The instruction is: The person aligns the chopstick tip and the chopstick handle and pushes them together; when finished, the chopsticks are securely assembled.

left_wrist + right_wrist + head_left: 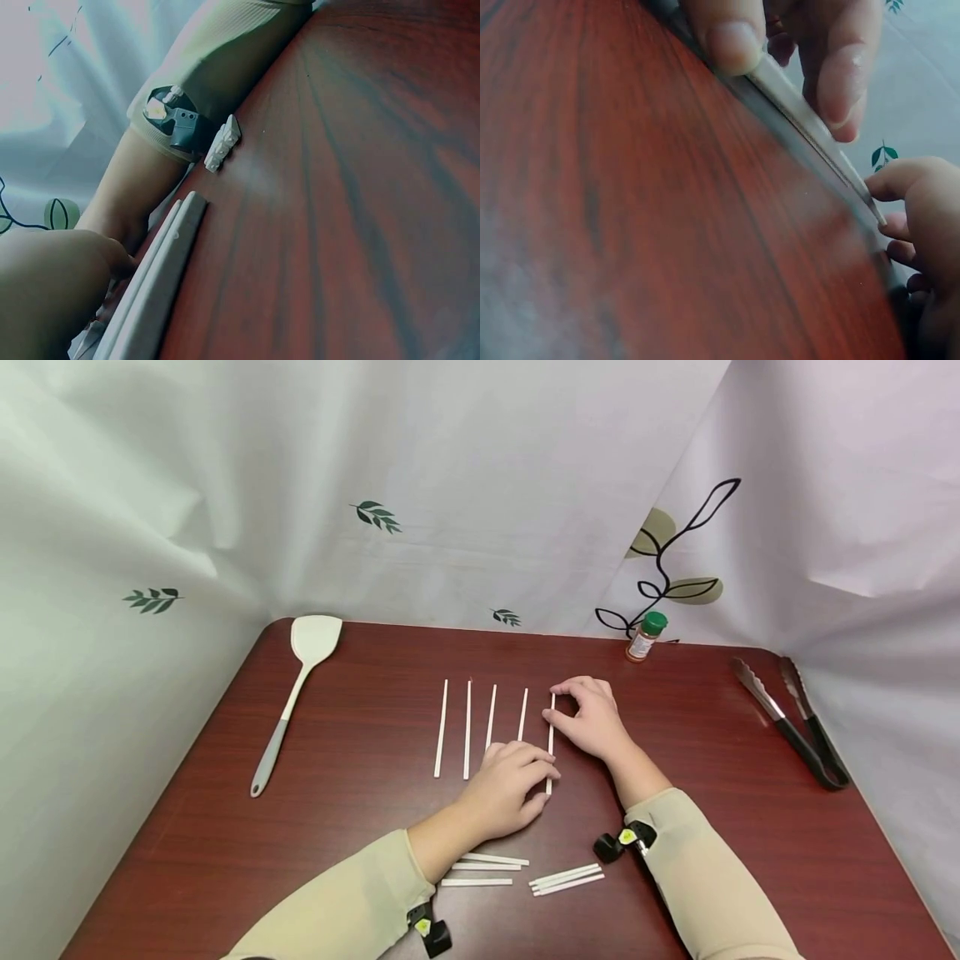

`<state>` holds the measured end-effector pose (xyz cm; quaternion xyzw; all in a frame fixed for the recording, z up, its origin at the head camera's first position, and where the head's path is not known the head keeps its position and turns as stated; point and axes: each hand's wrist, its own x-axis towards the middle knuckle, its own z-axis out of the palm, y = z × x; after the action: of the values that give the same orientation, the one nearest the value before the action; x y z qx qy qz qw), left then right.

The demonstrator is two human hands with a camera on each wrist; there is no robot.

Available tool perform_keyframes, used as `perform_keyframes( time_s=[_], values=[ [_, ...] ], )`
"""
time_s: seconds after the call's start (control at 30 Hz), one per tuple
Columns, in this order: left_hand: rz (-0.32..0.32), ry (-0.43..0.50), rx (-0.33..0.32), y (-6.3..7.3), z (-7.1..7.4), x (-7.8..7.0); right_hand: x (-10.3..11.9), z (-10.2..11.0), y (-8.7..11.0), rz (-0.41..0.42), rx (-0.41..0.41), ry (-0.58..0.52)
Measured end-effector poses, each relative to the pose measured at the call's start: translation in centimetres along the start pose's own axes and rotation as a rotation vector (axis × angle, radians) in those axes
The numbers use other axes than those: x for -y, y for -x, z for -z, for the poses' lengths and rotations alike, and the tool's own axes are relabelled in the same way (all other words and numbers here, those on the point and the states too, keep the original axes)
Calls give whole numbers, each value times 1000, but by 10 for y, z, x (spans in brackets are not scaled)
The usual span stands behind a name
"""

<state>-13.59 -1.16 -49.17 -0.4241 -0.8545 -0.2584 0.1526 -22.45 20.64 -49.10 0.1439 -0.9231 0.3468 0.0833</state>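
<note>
Thin white sticks lie side by side on the table, pointing away from me. The rightmost white stick (551,742) is between both hands. At its near end my left hand (504,787) pinches it with thumb and fingers, partly covering two neighbouring sticks. Toward its far end, the thumb and index finger of my right hand (588,717) hold the same stick. The right wrist view shows this stick (802,112) low along the tabletop, with fingers at both ends. Loose white sticks (161,277) lie beneath the left forearm in the left wrist view.
Nearer me are two small groups of sticks, one left (480,882) and one right (567,881). A white spatula with grey handle (288,706) lies left. A green-capped spice bottle (646,637) stands at the back; black-handled tongs (798,727) lie right. A curtain (480,485) hangs behind.
</note>
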Motion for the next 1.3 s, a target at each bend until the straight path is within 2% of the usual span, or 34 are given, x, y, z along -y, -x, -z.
perform_keyframes(
  time_s=[0.2, 0.47, 0.87, 1.3],
  values=[
    [65, -59, 42, 1, 1, 0, 2, 1, 1, -17, 67, 52],
    [102, -96, 94, 1, 2, -1, 3, 2, 6, 1, 61, 85],
    [91, -109, 106, 2, 1, -1, 6, 4, 8, 4, 70, 106],
    [81, -131, 90, 2, 2, -1, 5, 3, 6, 16, 87, 142]
  ],
)
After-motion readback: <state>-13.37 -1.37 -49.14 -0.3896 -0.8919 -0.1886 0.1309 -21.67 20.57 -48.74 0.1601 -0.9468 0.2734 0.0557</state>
